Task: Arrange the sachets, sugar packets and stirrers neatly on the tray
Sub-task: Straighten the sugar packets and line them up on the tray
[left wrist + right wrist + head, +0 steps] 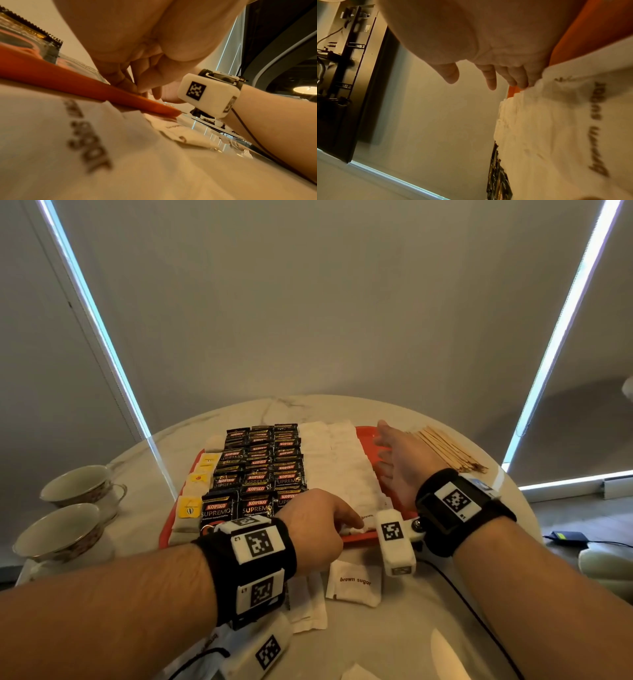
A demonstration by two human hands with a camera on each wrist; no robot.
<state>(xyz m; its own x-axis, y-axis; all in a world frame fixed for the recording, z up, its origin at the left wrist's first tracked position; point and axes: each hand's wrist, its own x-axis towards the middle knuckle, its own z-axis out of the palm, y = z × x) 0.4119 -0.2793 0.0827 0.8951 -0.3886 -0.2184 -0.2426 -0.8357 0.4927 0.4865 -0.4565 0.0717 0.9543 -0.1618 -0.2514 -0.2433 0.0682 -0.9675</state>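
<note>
- The red tray [368, 537] sits in the middle of the round marble counter [144, 460], already filled in columns.
- Black Kopiko coffee sachets [260, 470] stand in three overlapping columns left of centre; a column of yellow-tagged tea bags [191, 506] runs along the tray's left edge.
- White brown sugar packets [337, 460] lie in overlapping rows right of the sachets, reaching from the far rim to the near rim.
- The left hand [315, 525] is at the near end of those rows, fingers curled down onto the nearest packet by the tray's front rim — the left wrist view shows fingertips [126, 83] meeting there, pinching at the packet edge.
- The right hand [400, 460] lies flat and wide along the right side of the sugar rows, fingers straight, their side touching the packet edges; it holds nothing.
- Wooden stirrers [445, 448] lie in a loose bundle on the counter just right of the tray, beyond the right hand.
- More loose sugar packets [354, 582] lie on the counter in front of the tray, near the wrists.
- Two teacups [77, 484] stand at the counter's left edge, well apart from the tray.
</note>
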